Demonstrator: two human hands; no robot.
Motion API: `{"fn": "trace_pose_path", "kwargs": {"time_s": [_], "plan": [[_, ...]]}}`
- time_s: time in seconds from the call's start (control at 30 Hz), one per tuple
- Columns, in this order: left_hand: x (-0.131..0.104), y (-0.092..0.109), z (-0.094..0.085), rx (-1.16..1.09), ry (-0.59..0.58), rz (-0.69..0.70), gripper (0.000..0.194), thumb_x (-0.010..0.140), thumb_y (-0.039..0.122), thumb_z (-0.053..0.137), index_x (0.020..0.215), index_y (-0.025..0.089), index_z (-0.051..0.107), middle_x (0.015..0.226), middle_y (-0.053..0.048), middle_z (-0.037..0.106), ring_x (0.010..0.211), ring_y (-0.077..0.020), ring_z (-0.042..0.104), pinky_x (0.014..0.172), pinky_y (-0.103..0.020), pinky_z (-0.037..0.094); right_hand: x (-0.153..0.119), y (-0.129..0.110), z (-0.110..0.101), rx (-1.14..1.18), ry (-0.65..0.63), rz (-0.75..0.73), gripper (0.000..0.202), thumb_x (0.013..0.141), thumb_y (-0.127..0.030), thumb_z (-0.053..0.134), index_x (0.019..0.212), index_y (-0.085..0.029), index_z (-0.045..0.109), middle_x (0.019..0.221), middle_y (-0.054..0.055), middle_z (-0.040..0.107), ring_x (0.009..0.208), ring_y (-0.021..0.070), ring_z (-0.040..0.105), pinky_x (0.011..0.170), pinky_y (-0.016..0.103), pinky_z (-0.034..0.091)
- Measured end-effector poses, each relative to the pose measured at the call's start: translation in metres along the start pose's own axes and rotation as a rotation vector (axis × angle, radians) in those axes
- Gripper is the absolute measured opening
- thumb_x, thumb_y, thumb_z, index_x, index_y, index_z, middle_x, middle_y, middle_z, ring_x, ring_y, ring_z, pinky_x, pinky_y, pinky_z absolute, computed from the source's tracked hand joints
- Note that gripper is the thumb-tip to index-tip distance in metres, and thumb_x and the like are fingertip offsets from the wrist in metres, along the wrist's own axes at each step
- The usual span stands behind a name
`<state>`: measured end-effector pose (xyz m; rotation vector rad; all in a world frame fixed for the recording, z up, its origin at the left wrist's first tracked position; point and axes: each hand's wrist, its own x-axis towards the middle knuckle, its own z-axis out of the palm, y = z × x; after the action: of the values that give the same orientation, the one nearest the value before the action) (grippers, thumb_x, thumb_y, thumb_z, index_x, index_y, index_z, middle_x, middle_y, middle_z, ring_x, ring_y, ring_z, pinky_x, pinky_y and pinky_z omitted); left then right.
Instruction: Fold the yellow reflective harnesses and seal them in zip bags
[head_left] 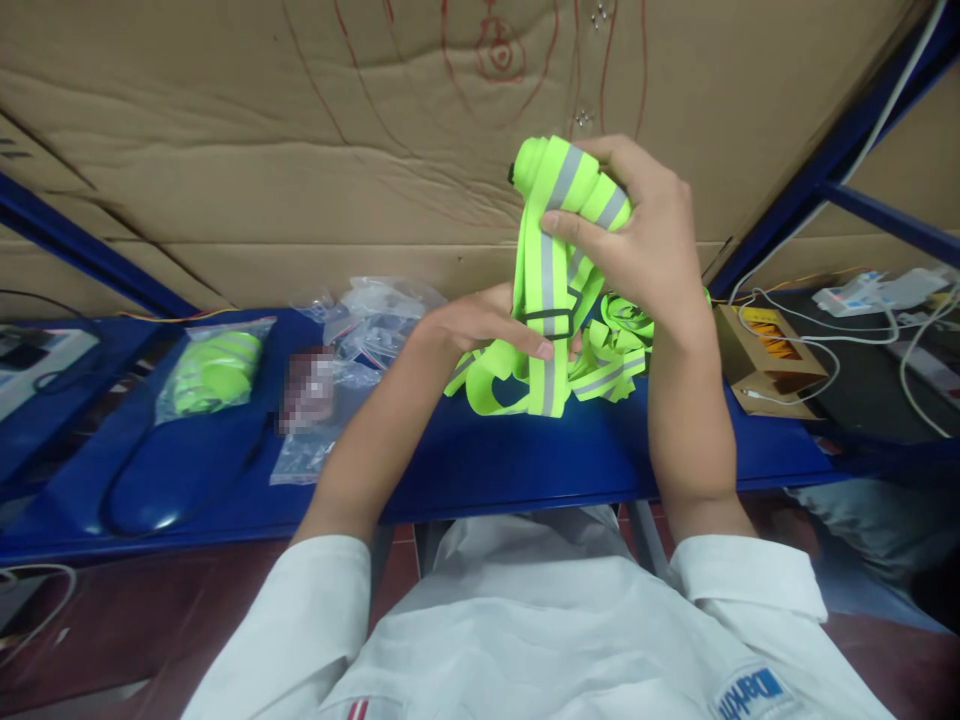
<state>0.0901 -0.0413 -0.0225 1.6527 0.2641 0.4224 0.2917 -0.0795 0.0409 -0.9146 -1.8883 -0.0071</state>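
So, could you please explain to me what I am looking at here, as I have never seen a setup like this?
Of course. There is no machine here: a person works with two bare hands, and the single picture comes from a camera worn on their head, looking forward and down.

The right hand holds up a gathered bright yellow-green strap with a grey stripe. The left hand grips it lower down, by a black buckle.

On the blue table lie more strapping, clear plastic bags and, at the left, a bag packed with yellow-green material. At the right is an open cardboard box with something orange inside.
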Motion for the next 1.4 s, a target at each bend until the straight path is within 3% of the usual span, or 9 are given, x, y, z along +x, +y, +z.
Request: {"fn": "trace_pose_path", "kwargs": {"time_s": [0.27,0.4,0.53,0.7,0.8,0.9,1.0,1.17,1.4], "plan": [[-0.001,0.007,0.002,0.101,0.297,-0.036,0.050,0.063,0.027,0.100,0.106,0.016,0.075,0.102,-0.008,0.082,0.094,-0.0252,0.078,0.085,-0.032,0.064,0.003,0.016,0.002,0.402,-0.042,0.343,0.042,0.085,-0.068,0.077,0.084,-0.027,0.070,0.092,0.004,0.075,0.088,0.0293,0.073,0.082,0.046,0.061],[-0.012,0.019,0.000,0.226,0.298,0.074,0.047,0.069,0.032,0.098,0.106,0.016,0.075,0.106,-0.009,0.082,0.096,-0.0261,0.079,0.087,-0.035,0.065,0.008,0.030,0.012,0.613,-0.274,0.472,0.051,0.082,-0.080,0.068,0.097,-0.032,0.075,0.107,0.008,0.080,0.112,0.0333,0.074,0.090,0.048,0.061],[-0.020,0.027,-0.004,0.283,0.268,0.112,0.043,0.071,0.035,0.096,0.103,0.015,0.075,0.102,-0.010,0.082,0.095,-0.0283,0.078,0.087,-0.038,0.063,0.012,0.042,0.025,0.549,-0.355,0.498,0.060,0.086,-0.086,0.052,0.093,-0.032,0.076,0.090,0.011,0.079,0.108,0.0347,0.075,0.085,0.050,0.062],[-0.019,0.025,-0.012,0.404,0.297,0.075,0.044,0.074,0.038,0.092,0.107,0.015,0.074,0.107,-0.009,0.079,0.103,-0.0311,0.075,0.098,-0.045,0.060,0.006,0.032,0.021,0.218,-0.087,0.212,0.054,0.100,-0.072,0.054,0.092,-0.024,0.077,0.087,0.009,0.077,0.088,0.0273,0.073,0.084,0.045,0.061],[-0.016,0.022,-0.014,0.490,0.364,0.056,0.047,0.075,0.038,0.089,0.111,0.014,0.072,0.113,-0.008,0.078,0.111,-0.0314,0.073,0.104,-0.046,0.057,-0.001,0.020,0.010,-0.004,0.117,-0.112,0.037,0.103,-0.056,0.066,0.117,-0.023,0.076,0.116,0.007,0.077,0.111,0.0260,0.071,0.104,0.045,0.055],[-0.018,0.023,-0.016,0.411,0.350,0.041,0.051,0.074,0.038,0.090,0.115,0.014,0.072,0.114,-0.008,0.078,0.111,-0.0300,0.073,0.100,-0.041,0.059,-0.004,0.015,0.004,-0.199,0.153,-0.329,0.037,0.107,-0.047,0.062,0.142,-0.034,0.065,0.140,0.003,0.070,0.134,0.0256,0.062,0.118,0.044,0.047],[-0.025,0.025,-0.021,0.374,0.403,0.098,0.050,0.070,0.038,0.094,0.111,0.017,0.074,0.112,-0.007,0.079,0.108,-0.0284,0.074,0.099,-0.040,0.059,-0.003,0.014,0.009,-0.189,0.167,-0.149,0.032,0.102,-0.052,0.067,0.132,-0.040,0.069,0.135,0.002,0.070,0.131,0.0280,0.063,0.115,0.042,0.050],[-0.027,0.020,-0.027,0.321,0.466,0.119,0.051,0.064,0.036,0.097,0.106,0.018,0.076,0.108,-0.007,0.080,0.102,-0.0296,0.077,0.098,-0.044,0.061,0.005,0.013,0.029,0.196,0.150,0.320,0.044,0.097,-0.066,0.067,0.081,-0.026,0.065,0.085,0.005,0.071,0.091,0.0264,0.069,0.082,0.039,0.060],[-0.022,0.016,-0.019,0.260,0.415,0.108,0.062,0.065,0.044,0.099,0.112,0.013,0.074,0.114,-0.010,0.078,0.105,-0.0297,0.076,0.098,-0.043,0.062,0.005,0.027,0.047,0.845,-0.121,0.608,0.045,0.082,-0.071,0.078,0.085,-0.026,0.070,0.103,0.006,0.079,0.099,0.0274,0.075,0.086,0.040,0.065]]}}
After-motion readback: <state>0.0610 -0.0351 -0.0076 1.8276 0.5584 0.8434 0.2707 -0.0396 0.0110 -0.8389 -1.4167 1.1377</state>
